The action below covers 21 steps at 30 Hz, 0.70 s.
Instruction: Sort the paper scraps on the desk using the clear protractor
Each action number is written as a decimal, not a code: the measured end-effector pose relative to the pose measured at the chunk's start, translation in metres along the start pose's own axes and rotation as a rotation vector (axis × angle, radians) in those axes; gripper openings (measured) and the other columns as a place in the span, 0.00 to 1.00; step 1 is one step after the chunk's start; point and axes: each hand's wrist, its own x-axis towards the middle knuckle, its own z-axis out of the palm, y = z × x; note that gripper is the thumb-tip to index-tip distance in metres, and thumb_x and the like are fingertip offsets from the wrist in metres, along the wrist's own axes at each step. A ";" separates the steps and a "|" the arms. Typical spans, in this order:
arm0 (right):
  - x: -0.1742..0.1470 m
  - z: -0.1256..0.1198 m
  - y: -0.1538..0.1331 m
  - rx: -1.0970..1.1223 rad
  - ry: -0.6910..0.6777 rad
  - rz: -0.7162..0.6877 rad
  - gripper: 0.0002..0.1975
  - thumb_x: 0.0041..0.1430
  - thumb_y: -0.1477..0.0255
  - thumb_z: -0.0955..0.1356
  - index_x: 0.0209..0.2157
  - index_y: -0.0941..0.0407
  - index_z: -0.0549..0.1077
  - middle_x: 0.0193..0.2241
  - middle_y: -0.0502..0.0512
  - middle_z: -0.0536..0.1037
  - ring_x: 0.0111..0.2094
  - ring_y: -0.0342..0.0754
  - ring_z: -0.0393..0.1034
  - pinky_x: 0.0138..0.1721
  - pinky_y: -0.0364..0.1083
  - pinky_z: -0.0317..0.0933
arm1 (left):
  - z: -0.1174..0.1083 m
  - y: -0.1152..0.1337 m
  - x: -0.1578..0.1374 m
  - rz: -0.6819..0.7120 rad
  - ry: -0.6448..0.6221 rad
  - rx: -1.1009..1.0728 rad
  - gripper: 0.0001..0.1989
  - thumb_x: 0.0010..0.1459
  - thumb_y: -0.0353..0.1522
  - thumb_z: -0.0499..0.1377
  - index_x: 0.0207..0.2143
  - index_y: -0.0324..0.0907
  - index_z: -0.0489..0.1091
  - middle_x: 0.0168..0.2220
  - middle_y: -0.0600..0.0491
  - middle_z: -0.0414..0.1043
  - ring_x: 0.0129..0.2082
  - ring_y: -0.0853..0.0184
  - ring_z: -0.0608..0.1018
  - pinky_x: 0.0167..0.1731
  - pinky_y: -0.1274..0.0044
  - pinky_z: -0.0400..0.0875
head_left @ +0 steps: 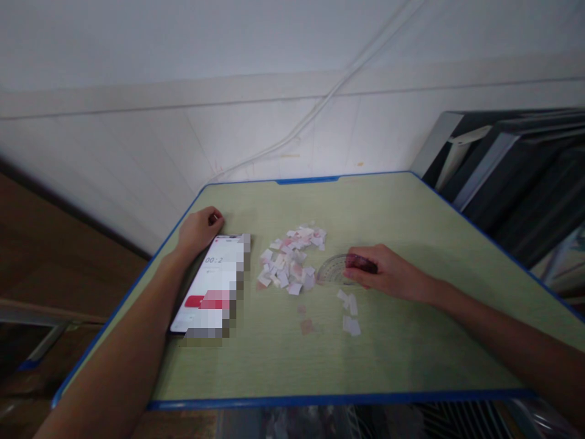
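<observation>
My right hand grips a clear half-round protractor by its right end, fingers closed round it. The protractor's curved left side touches or lies very near a pile of small white and pinkish paper scraps. Just below that hand lie a few separate white paper pieces. My left hand rests loosely curled at the table's left side, and nothing shows in its fingers. Close below it lies a phone with a lit, partly blurred screen showing a timer and a red button.
The pale green table has a blue rim. Two faint pinkish scraps lie below the pile. A white cable runs along the wall behind. Dark folders or boxes stand beyond the right edge, and a brown wooden panel on the left.
</observation>
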 end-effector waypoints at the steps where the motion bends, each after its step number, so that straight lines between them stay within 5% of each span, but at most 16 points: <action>1: 0.000 0.000 0.000 -0.002 -0.002 0.001 0.10 0.55 0.66 0.62 0.24 0.56 0.61 0.16 0.44 0.60 0.18 0.39 0.53 0.19 0.41 0.47 | -0.001 0.001 0.000 -0.007 -0.007 0.006 0.13 0.50 0.36 0.49 0.33 0.41 0.69 0.30 0.51 0.73 0.28 0.66 0.71 0.25 0.77 0.59; 21: 0.000 -0.002 -0.001 0.092 -0.032 0.039 0.11 0.54 0.65 0.63 0.23 0.56 0.61 0.15 0.44 0.61 0.17 0.39 0.55 0.18 0.41 0.49 | 0.000 -0.002 0.000 0.000 0.020 -0.001 0.12 0.50 0.36 0.50 0.33 0.42 0.70 0.30 0.51 0.72 0.29 0.65 0.71 0.25 0.77 0.58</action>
